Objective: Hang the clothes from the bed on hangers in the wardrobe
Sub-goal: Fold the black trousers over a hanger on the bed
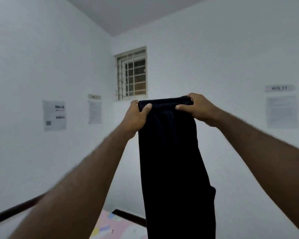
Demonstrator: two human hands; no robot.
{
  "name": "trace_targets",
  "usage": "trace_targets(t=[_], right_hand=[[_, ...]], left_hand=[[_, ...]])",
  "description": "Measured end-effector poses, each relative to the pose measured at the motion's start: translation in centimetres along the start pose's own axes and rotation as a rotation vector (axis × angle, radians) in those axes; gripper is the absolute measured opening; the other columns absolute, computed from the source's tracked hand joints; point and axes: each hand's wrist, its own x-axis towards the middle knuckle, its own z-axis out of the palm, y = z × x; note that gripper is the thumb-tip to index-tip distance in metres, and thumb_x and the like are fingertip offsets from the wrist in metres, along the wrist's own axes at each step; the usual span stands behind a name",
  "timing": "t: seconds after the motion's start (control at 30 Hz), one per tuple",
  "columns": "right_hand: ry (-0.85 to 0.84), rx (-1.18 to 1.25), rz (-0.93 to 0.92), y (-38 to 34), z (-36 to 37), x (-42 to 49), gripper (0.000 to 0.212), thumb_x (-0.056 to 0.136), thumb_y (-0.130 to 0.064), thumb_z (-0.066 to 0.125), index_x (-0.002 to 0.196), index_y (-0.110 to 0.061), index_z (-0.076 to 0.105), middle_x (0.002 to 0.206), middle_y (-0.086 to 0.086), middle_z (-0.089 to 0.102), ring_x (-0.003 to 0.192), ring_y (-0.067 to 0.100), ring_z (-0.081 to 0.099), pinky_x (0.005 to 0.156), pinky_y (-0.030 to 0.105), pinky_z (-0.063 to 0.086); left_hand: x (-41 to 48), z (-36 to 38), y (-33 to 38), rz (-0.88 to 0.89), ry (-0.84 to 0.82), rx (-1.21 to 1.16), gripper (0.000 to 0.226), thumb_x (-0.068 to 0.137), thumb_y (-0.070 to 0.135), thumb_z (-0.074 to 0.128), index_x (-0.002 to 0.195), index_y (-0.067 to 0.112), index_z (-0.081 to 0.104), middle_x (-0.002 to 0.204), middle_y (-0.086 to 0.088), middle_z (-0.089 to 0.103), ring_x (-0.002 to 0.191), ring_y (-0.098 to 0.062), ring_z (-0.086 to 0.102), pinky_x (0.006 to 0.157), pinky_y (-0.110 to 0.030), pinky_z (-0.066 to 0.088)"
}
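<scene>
Black cloth fills the middle of our view: a pair of dark trousers (171,152), held up at arm's length. The waistband (164,101) sits dead centre, and the legs hang straight down to 6 o'clock and run off the bottom edge. Our left hand (135,116) has the band's 9 o'clock corner, thumb pressed on the near face. Our right hand (198,109) has the 3 o'clock corner the same way. On both hands the fingers (191,96) curl over the top edge and clamp the fabric, and the band is drawn flat between them. Down at 7 o'clock we catch a corner of the bed (110,226), its sheet pale pink with pastel patches. It lies low beside the hanging legs; whether the hems touch it we cannot tell. Up at 11 o'clock, just above our left hand, there's a barred window (132,73) in the far wall. Out at 3 o'clock a sign (279,88) reads "WS 11", with a sheet of paper (282,111) right beneath it. Over at 9 o'clock two more printed sheets (54,116) are stuck to the left wall, too blurred to read.
</scene>
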Motion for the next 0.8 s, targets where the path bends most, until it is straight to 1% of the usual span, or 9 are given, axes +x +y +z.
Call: trace_targets(t=[0.1,0.17,0.3,0.43,0.57,0.67,0.7,0.73,0.8], right_hand=[[0.036,0.050,-0.026,-1.9,-2.0,1.7,0.029,0.085,-0.026,0.076,0.106,-0.007,0.068,0.104,0.012,0.072,0.099,0.027,0.070,0.086,0.037,0.057],[0.093,0.074,-0.031,-2.8,-3.0,2.4,0.025,0.086,-0.024,0.074,0.103,-0.007,0.069,0.103,0.012,0.073,0.098,0.027,0.070,0.090,0.041,0.057],[0.108,0.048,-0.003,-3.8,-2.3,2.8,0.020,0.089,-0.023,0.072,0.101,-0.007,0.069,0.100,0.011,0.073,0.096,0.027,0.070,0.089,0.042,0.057],[0.119,0.155,0.004,-3.6,-2.7,2.5,0.028,0.090,-0.022,0.070,0.109,-0.005,0.059,0.111,0.018,0.068,0.101,0.030,0.068,0.093,0.045,0.055],[0.084,0.234,0.023,-3.4,-2.2,1.3,0.027,0.091,-0.020,0.069,0.112,-0.006,0.059,0.107,0.012,0.069,0.096,0.023,0.068,0.085,0.035,0.057],[0.075,0.277,0.069,-2.2,-0.6,0.0,0.028,0.088,-0.019,0.072,0.112,-0.006,0.062,0.109,0.011,0.071,0.100,0.024,0.069,0.089,0.036,0.056],[0.059,0.295,0.086,-1.6,-0.1,-0.8,0.027,0.088,-0.018,0.072,0.110,-0.005,0.062,0.109,0.013,0.071,0.098,0.024,0.070,0.088,0.036,0.057],[0.037,0.309,0.104,-0.7,0.5,-1.8,0.025,0.088,-0.016,0.072,0.108,-0.005,0.062,0.108,0.014,0.071,0.095,0.023,0.070,0.084,0.035,0.058],[-0.033,0.314,0.121,0.9,2.1,-4.2,0.018,0.089,-0.013,0.071,0.103,-0.007,0.061,0.101,0.015,0.071,0.088,0.021,0.070,0.075,0.031,0.057]], left_hand=[[1.9,-0.8,3.1,0.109,0.059,0.073,0.016,0.099,0.028,0.054,0.105,0.013,0.054,0.089,0.007,0.058,0.086,-0.010,0.060,0.062,-0.017,0.044],[2.9,-1.1,4.3,0.146,0.103,0.142,0.018,0.100,0.028,0.053,0.102,0.010,0.054,0.087,0.005,0.058,0.080,-0.009,0.057,0.060,-0.018,0.041],[3.5,-0.8,4.5,0.040,0.122,0.118,0.023,0.101,0.028,0.050,0.108,0.006,0.053,0.099,-0.006,0.060,0.087,-0.017,0.057,0.068,-0.026,0.045],[3.2,-1.4,4.2,0.117,0.063,-0.040,0.021,0.100,0.026,0.052,0.109,0.008,0.058,0.104,-0.008,0.067,0.094,-0.019,0.065,0.081,-0.034,0.056],[2.5,-1.6,3.4,0.061,-0.044,-0.129,0.017,0.101,0.025,0.050,0.102,0.013,0.061,0.103,-0.006,0.070,0.096,-0.019,0.068,0.084,-0.033,0.056],[1.4,-2.3,1.4,-0.117,-0.220,-0.091,0.031,0.100,0.034,0.051,0.113,0.007,0.058,0.109,-0.009,0.069,0.093,-0.019,0.067,0.074,-0.033,0.056],[1.0,-2.7,0.7,-0.138,-0.277,-0.021,0.040,0.097,0.038,0.055,0.122,0.007,0.053,0.117,-0.009,0.065,0.097,-0.018,0.066,0.077,-0.033,0.056],[0.4,-2.9,-0.3,-0.127,-0.320,0.094,0.055,0.092,0.043,0.061,0.132,0.009,0.046,0.129,-0.009,0.058,0.108,-0.019,0.061,0.085,-0.034,0.054],[-0.9,-2.6,-1.4,-0.009,-0.374,0.390,0.095,0.076,0.054,0.073,0.150,0.019,0.024,0.153,-0.004,0.032,0.136,-0.020,0.038,0.106,-0.034,0.037]])
